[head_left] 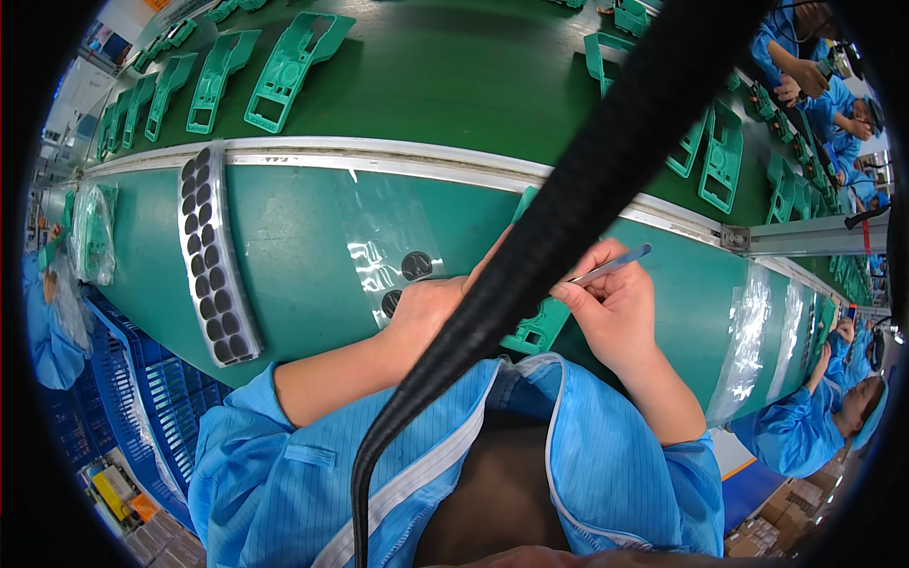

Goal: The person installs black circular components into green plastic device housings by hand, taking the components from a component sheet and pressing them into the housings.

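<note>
My right hand is closed round slim metal tweezers, whose rounded back end points up and to the right. Their tip is hidden. Beneath both hands a green plastic housing lies on the bench, its middle covered by a black strap across the view. My left hand grips the housing's left side, one finger stretched along it; the strap hides the other fingertips. Beside this hand, a clear film sheet carries a round black pad and a second black disc partly behind the hand.
A strip of round black pads lies to the left. Beyond the metal rail, several green housings rest on a dark green conveyor belt. Clear film sheets lie at right. Blue crates stand lower left. Co-workers sit along the right.
</note>
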Available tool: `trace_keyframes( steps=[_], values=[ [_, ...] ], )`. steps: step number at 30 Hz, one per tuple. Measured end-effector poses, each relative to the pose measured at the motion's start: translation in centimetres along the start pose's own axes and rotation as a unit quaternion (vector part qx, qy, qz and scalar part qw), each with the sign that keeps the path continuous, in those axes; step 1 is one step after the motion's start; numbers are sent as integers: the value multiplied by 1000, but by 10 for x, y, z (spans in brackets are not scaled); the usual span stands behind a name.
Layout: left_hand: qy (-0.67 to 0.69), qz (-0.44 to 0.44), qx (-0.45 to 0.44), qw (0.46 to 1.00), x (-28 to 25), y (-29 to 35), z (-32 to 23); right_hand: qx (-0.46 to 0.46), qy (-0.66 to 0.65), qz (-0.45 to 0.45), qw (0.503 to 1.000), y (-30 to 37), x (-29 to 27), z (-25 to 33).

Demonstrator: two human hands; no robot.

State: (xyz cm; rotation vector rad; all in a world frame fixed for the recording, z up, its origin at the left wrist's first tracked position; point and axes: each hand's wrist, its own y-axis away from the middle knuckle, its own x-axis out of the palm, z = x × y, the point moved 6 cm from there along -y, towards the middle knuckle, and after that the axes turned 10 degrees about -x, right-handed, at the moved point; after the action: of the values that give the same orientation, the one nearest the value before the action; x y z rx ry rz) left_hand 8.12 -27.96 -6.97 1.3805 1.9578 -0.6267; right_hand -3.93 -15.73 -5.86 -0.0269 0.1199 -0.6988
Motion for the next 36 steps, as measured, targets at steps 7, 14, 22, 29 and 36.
trace_keyframes(
  steps=[7, 14, 22, 29, 36],
  values=[
    [4, -23, 29, 999, 3, 4, 6, -4, 7, -6, 1000, 0, 1, -3],
    [0, -30, 36, 999, -1, 3, 1, -15, 29, -9, 999, -1, 2, -2],
    [5, -34, 30, 999, 0, 3, 6, -32, 59, -6, 998, -3, 2, -3],
    [6, -63, 48, 997, 0, 3, 6, -32, 54, -11, 998, -4, 4, -5],
    [-14, -48, 25, 998, -4, 2, 4, -38, 66, -13, 997, -5, 5, -5]
  ],
)
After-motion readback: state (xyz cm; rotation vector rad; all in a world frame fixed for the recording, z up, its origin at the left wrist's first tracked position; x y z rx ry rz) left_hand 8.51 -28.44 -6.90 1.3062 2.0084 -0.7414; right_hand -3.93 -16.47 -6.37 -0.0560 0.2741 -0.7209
